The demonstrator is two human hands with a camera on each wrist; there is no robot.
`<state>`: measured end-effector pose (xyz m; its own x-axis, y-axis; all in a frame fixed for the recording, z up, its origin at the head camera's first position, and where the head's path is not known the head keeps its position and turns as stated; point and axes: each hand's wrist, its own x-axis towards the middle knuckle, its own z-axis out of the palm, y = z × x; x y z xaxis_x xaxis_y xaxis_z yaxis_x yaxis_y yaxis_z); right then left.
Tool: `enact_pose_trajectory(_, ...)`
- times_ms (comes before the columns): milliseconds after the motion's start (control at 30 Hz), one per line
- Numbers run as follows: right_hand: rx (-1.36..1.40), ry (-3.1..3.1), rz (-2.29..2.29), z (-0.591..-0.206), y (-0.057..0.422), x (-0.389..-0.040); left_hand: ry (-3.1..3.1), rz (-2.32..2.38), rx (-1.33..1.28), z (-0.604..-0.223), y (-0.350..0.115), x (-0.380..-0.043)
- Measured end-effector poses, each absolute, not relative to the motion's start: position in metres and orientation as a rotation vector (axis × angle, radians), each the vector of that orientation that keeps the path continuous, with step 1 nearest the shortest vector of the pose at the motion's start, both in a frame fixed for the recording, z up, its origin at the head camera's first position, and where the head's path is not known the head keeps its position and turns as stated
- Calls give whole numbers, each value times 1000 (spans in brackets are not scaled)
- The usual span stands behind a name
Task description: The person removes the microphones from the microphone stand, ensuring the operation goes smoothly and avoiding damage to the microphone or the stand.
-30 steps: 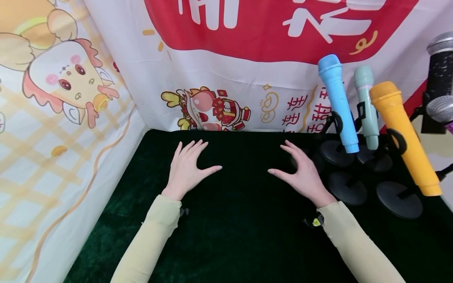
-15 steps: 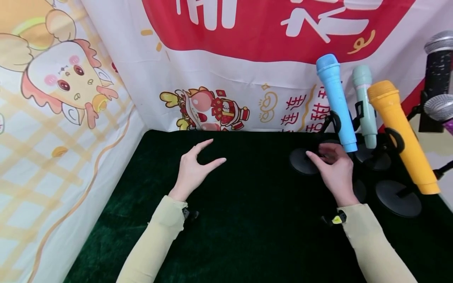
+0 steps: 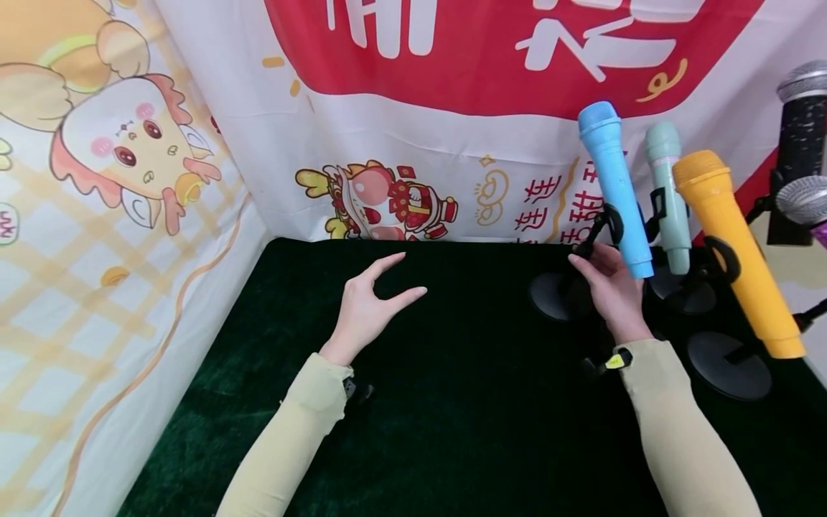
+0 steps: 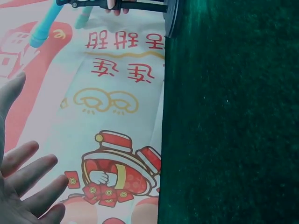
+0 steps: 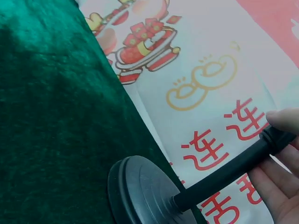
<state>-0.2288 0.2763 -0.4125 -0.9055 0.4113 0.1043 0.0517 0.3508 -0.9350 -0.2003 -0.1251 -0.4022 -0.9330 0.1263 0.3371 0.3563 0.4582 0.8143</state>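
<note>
My right hand (image 3: 617, 298) pinches the pole of a black microphone stand (image 5: 224, 179), thumb on one side and fingers on the other in the right wrist view. The stand's round base (image 3: 550, 296) is on the dark green cloth (image 3: 452, 402). A light blue microphone (image 3: 617, 190) is tilted in the clip at the stand's top. Over the cloth to the left, my left hand (image 3: 365, 312) holds nothing, its thumb and index finger spread apart. Several of its fingers (image 4: 35, 175) appear in the left wrist view.
Pale green (image 3: 670, 197) and orange (image 3: 736, 251) microphones stand on other round-based stands at the right. Beyond them are a black speckled microphone (image 3: 801, 143) and a silver-headed one (image 3: 804, 199). A printed curtain (image 3: 388, 129) hangs behind the cloth; another printed sheet (image 3: 97, 287) lines the left.
My right hand has moved right from above the cloth to the blue microphone's stand and taken hold of its pole. My left hand has shifted slightly right, its thumb and index finger still apart.
</note>
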Motion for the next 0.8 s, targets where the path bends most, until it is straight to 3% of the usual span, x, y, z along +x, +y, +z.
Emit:
enact_pose_trajectory(267, -140, -2211, 1439, -401, 264, -229, -2440, -1499, -437, -397, -119, -204)
enact_pose_trajectory(533, -87, -2271, 1355, -378, 232, -214, -2373, -1512, -451, -387, -114, -206)
enact_pose_trajectory(800, 186, -2205, 1450, -383, 195, -206, -2323, -1541, -484, -375, -107, -204)
